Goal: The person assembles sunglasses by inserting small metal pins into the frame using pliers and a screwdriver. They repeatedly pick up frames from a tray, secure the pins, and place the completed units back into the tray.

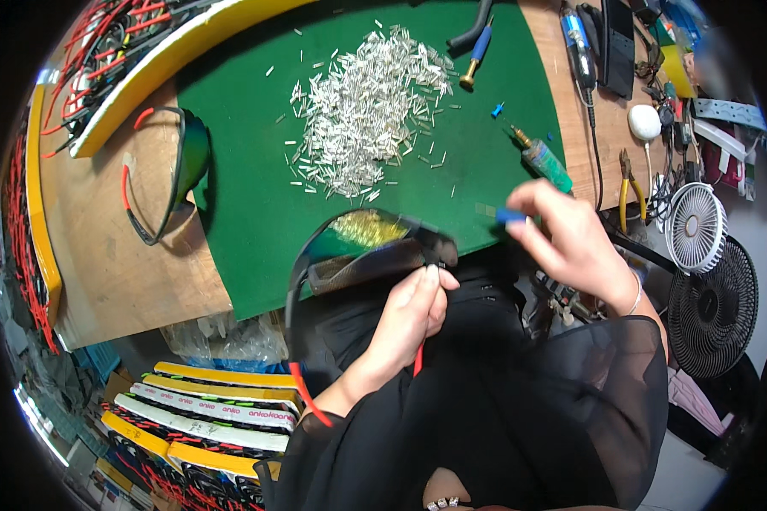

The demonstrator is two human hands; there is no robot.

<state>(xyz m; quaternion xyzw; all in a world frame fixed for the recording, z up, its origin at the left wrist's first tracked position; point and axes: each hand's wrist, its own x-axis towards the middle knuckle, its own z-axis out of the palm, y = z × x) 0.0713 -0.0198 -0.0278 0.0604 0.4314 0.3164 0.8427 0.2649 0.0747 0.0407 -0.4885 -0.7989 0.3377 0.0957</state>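
My left hand (413,307) is closed around one end of a pair of wraparound sunglasses (362,243), near the hinge. Their dark lens mirrors yellow and green, and a red-tipped temple arm curves down past my left wrist. To the right, my right hand (562,234) pinches a small blue piece (510,215). Its exact kind is blurred, and a faint greyish tip shows at its left end. Beyond both hands, a heap of small, thin silvery strips (358,119) lies on the green mat (239,170). A green-filled dispenser (541,162) with a brass tip rests above my right hand.
Another pair of sunglasses (183,166) lies at the left. Yellow-edged holders (170,64) full of sunglasses stand far left, with more holders (222,409) below the table. A blue-handled tool (479,51), yellow-handled pliers (629,192) and a white fan (697,226) are at the right.
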